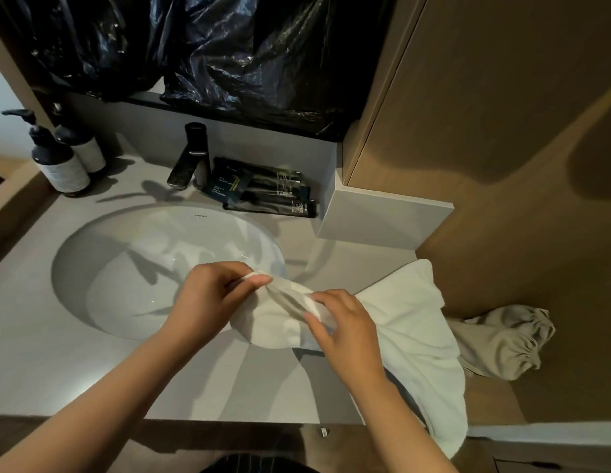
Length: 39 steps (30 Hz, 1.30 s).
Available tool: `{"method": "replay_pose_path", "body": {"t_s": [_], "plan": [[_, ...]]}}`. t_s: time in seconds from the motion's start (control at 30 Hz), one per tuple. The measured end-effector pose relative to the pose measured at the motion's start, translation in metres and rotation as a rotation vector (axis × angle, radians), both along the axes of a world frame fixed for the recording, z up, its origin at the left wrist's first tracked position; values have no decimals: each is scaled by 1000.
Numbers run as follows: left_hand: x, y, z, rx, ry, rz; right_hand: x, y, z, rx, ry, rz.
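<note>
**A:** Starting at the left, what do we have?

**B:** We see two dark pump bottles [60, 162] standing at the back left of the surface [34, 363]. Next comes the white sink [92, 261], with the dark tap [191, 158] behind it. A stack of black sachets [263, 191] lies just right of the tap, and a black plastic bag [229, 56] hangs above them.

**A:** And our hands?

**B:** Our left hand [212, 298] is over the near right rim of the sink. Its fingers and thumb are pinched together on one end of the white towel [410, 336]. Our right hand [345, 332] is just to the right and nearer us, its fingers curled and clamped on a fold of the same edge.

**A:** Which way does the towel run?

**B:** Its long axis goes from upper left to lower right. The narrow, bunched end points left toward the sink, lifted between our hands. The wide part lies on the right end of the surface and drapes down over its front right corner.

**A:** Anything past it?

**B:** A beige drawstring bag [502, 339] lies just beside the towel on the right. We cannot tell what it rests on.
</note>
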State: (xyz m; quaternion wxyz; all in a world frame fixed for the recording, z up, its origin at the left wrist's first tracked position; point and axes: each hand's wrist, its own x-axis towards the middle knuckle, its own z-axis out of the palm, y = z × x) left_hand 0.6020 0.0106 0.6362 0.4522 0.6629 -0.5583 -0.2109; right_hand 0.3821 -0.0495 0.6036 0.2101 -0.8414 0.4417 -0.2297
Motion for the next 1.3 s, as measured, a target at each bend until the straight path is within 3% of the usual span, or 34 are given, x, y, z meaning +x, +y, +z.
{"method": "replay_pose_path", "body": {"t_s": [0.27, 0.47, 0.63, 0.8, 1.0, 1.1, 1.3], "plan": [[3, -25, 22, -64, -73, -3, -49, -11, 16, -181, -18, -138], [-3, -47, 46, -94, -109, -36, -94, -20, 32, -115, -71, -331], [-18, -86, 100, -194, -168, -21, -97, -72, 125, -260, -215, -401], [-24, -123, 193, -411, -163, 42, -90, -116, 243, -580, -202, -329], [-20, -126, 281, -638, -21, 70, -71, -134, 344, -815, -246, -218], [-17, -119, 289, -685, -14, 70, -63, -136, 345, -806, -268, -149], [-18, -112, 191, -300, -134, -6, -64, -151, 221, -402, 99, -257]]}}
